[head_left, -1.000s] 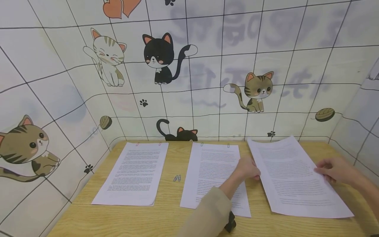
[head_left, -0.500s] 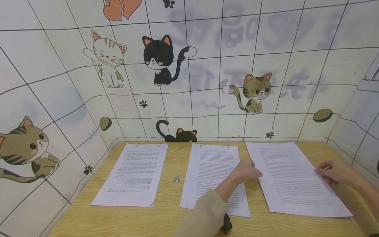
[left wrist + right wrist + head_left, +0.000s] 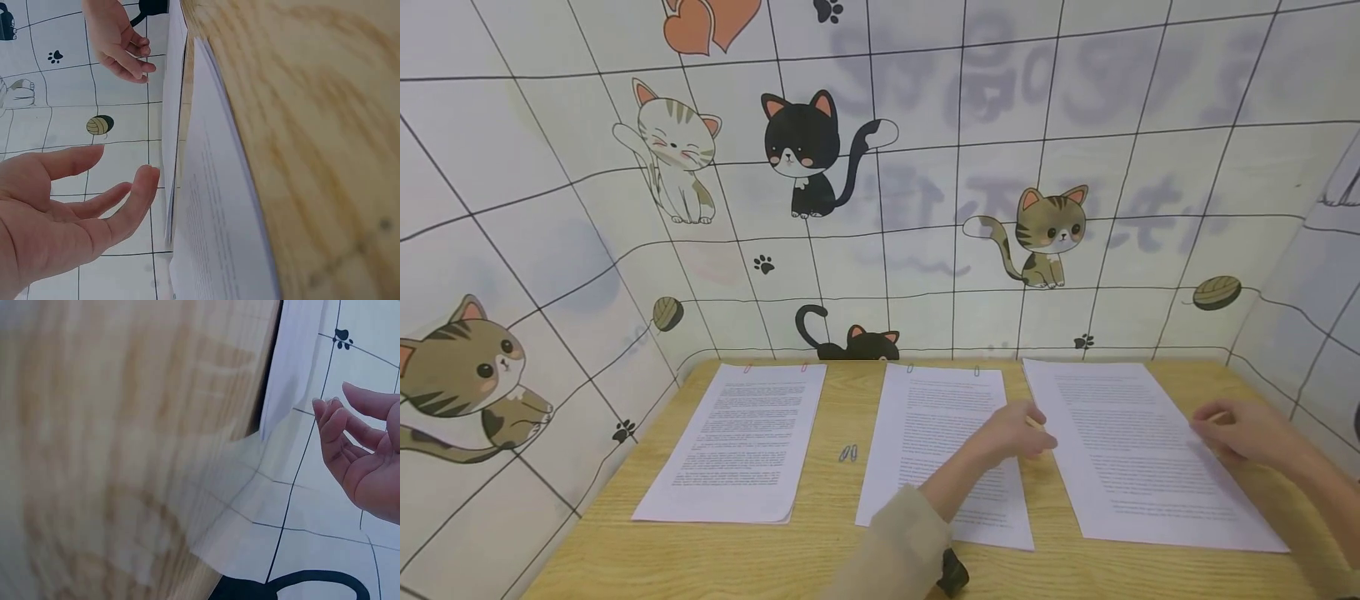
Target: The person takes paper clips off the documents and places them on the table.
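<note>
On the table's right side lies a printed paper stack (image 3: 1138,454), flat and without clips that I can see. My left hand (image 3: 1018,429) hovers at its left edge, over the middle stack's right edge. In the left wrist view the left hand's (image 3: 81,219) fingers are loosely bent and spread, with nothing between them. Beside the right edge of the same stack is my right hand (image 3: 1247,429). The right wrist view shows the right hand (image 3: 365,447) with thumb and fingers apart, holding nothing.
A middle paper stack (image 3: 940,483) has two dark clips at its top edge. The left paper stack (image 3: 733,450) bears two red clips. Between these two lie a couple of loose paper clips (image 3: 848,453). A cat-patterned wall covering (image 3: 917,325) encloses the wooden table (image 3: 700,558).
The right paper stack, earlier lifted and curved at its far edge between both hands, now lies flat. Both hands have let go, and the left has drawn back slightly to the left.
</note>
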`<action>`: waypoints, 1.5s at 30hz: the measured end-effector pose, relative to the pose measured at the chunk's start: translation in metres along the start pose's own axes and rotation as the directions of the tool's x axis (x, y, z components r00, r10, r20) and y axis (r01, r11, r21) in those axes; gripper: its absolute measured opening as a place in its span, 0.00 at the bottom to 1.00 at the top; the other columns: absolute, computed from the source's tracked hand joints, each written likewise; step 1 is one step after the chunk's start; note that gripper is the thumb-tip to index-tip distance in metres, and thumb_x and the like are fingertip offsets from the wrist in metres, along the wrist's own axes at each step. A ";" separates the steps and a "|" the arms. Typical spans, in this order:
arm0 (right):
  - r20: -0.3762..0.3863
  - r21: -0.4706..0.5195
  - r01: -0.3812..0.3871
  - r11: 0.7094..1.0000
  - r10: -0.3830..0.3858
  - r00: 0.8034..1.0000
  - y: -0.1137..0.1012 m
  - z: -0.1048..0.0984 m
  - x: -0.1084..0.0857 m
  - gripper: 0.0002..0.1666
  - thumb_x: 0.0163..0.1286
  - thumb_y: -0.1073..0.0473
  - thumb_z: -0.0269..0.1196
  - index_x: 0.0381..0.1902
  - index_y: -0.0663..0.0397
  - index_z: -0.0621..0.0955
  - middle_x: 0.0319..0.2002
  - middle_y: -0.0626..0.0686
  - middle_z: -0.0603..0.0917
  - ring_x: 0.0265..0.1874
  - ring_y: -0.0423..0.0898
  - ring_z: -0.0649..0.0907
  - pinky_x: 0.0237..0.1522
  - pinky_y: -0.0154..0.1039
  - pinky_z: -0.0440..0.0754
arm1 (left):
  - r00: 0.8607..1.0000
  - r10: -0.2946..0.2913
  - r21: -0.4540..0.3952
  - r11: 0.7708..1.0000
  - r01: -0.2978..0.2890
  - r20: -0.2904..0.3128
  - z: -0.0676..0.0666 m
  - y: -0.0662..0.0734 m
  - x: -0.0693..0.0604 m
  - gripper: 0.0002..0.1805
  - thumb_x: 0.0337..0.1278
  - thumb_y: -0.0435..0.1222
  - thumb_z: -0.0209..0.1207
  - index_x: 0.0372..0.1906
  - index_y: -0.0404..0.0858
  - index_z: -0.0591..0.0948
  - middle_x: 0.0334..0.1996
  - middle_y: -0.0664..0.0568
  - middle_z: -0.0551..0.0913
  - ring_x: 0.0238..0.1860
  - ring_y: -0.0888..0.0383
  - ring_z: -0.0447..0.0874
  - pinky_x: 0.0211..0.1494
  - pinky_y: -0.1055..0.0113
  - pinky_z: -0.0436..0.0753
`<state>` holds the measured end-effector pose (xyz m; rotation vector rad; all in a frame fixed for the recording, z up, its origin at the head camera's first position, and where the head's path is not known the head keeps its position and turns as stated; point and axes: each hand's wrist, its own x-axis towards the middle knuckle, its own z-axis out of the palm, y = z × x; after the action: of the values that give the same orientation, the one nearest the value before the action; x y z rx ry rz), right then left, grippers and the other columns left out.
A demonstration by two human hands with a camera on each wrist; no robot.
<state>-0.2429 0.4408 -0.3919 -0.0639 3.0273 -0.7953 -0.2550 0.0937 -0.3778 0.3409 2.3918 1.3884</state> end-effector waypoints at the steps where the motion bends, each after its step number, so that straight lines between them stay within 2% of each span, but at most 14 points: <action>1: -0.001 -0.002 0.002 1.000 -0.002 1.000 -0.003 0.000 0.000 0.23 0.77 0.58 0.56 0.50 0.81 0.74 0.25 0.50 0.79 0.21 0.44 0.76 0.25 0.35 0.72 | 1.000 0.010 -0.006 1.000 -0.010 0.008 -0.002 -0.001 -0.002 0.18 0.56 0.33 0.68 0.53 0.37 0.81 0.33 0.53 0.83 0.34 0.55 0.87 0.44 0.66 0.80; 3: -0.004 -0.010 0.011 1.000 -0.011 1.000 -0.009 0.000 0.002 0.23 0.77 0.58 0.56 0.51 0.81 0.74 0.26 0.54 0.81 0.22 0.45 0.77 0.25 0.35 0.73 | 0.999 0.028 -0.013 1.000 -0.028 0.023 -0.006 -0.003 -0.005 0.18 0.57 0.33 0.68 0.53 0.36 0.82 0.35 0.52 0.84 0.34 0.55 0.87 0.42 0.67 0.81; 5: -0.005 -0.014 0.019 1.000 -0.019 1.000 -0.015 0.000 0.002 0.24 0.77 0.58 0.57 0.52 0.80 0.74 0.31 0.60 0.84 0.25 0.45 0.79 0.26 0.36 0.75 | 0.999 0.043 -0.011 0.999 -0.042 0.027 -0.010 -0.005 -0.008 0.18 0.57 0.33 0.67 0.53 0.36 0.82 0.37 0.51 0.84 0.35 0.55 0.88 0.40 0.68 0.81; 9: -0.020 0.020 0.044 0.999 -0.043 0.999 -0.029 0.002 0.002 0.23 0.77 0.57 0.57 0.53 0.77 0.74 0.40 0.69 0.85 0.28 0.47 0.82 0.27 0.37 0.78 | 0.998 0.066 0.018 0.998 -0.066 0.009 -0.018 -0.009 -0.011 0.20 0.57 0.32 0.67 0.55 0.36 0.81 0.39 0.51 0.84 0.33 0.55 0.87 0.37 0.69 0.81; 16: -0.049 0.051 0.086 0.995 -0.084 0.995 -0.055 0.010 0.002 0.25 0.77 0.55 0.58 0.55 0.75 0.74 0.43 0.68 0.85 0.30 0.49 0.83 0.29 0.38 0.78 | 0.994 0.102 0.110 0.989 -0.096 -0.046 -0.036 -0.016 -0.016 0.20 0.59 0.34 0.68 0.56 0.37 0.80 0.38 0.52 0.84 0.34 0.61 0.82 0.37 0.69 0.81; 27: -0.057 0.144 0.118 0.983 -0.110 0.992 -0.091 0.015 0.001 0.27 0.77 0.53 0.59 0.58 0.74 0.74 0.47 0.69 0.84 0.36 0.52 0.85 0.33 0.36 0.83 | 0.988 0.140 0.158 0.979 -0.128 -0.069 -0.069 -0.030 -0.026 0.20 0.63 0.36 0.65 0.58 0.37 0.80 0.42 0.51 0.84 0.40 0.57 0.82 0.41 0.64 0.81; 34: -0.028 0.205 0.102 0.974 -0.098 0.995 -0.113 0.022 0.000 0.29 0.78 0.51 0.59 0.61 0.72 0.72 0.49 0.68 0.84 0.40 0.55 0.86 0.40 0.42 0.85 | 0.985 0.151 0.165 0.977 -0.136 -0.083 -0.089 -0.042 -0.031 0.21 0.64 0.36 0.64 0.59 0.34 0.79 0.43 0.49 0.83 0.43 0.55 0.82 0.43 0.62 0.82; 40: -0.001 0.258 0.114 0.959 -0.118 0.993 -0.128 0.031 0.001 0.27 0.77 0.53 0.60 0.61 0.71 0.73 0.48 0.64 0.85 0.40 0.54 0.87 0.40 0.39 0.84 | 0.983 0.140 0.146 0.982 -0.122 -0.116 -0.111 -0.056 -0.038 0.21 0.63 0.35 0.64 0.58 0.32 0.78 0.44 0.47 0.83 0.46 0.52 0.81 0.46 0.58 0.82; 45: 0.042 0.293 0.134 0.947 -0.153 0.987 -0.138 0.041 0.005 0.25 0.77 0.56 0.59 0.60 0.74 0.73 0.48 0.66 0.84 0.40 0.53 0.86 0.39 0.38 0.84 | 0.986 0.100 0.139 0.987 -0.082 -0.133 -0.129 -0.069 -0.042 0.22 0.64 0.35 0.64 0.59 0.32 0.77 0.45 0.45 0.82 0.45 0.50 0.81 0.49 0.54 0.82</action>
<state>-0.2417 0.3008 -0.3600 -0.3029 2.8358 -1.2137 -0.2729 -0.0577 -0.3717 0.4048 2.6212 1.3347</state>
